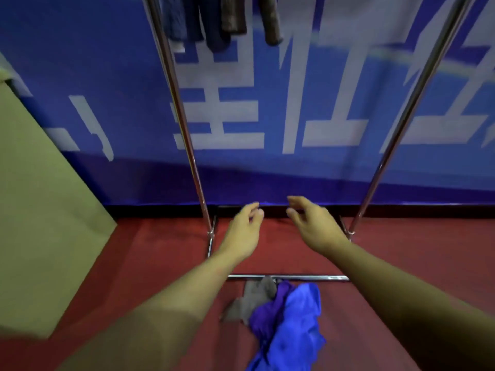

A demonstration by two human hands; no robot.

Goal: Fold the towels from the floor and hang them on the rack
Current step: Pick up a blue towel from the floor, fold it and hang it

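I am seeing the rack (184, 124) standing as two shiny metal poles rising from a thin base bar on the red carpeted floor (150, 253). Behind the rack a blue banner (80, 62) with large white characters is covering the wall; left of the rack a flat olive panel (40, 210) is leaning. Dark blue and brown towels (214, 20) are hanging at the rack's top. In front of its base bar a glossy blue towel (297, 325), a purple one (267, 311) and a grey one (249, 301) are lying crumpled together. My left hand (243, 231) and right hand (313, 223) are hovering between the poles, fingers loosely spread, holding nothing.
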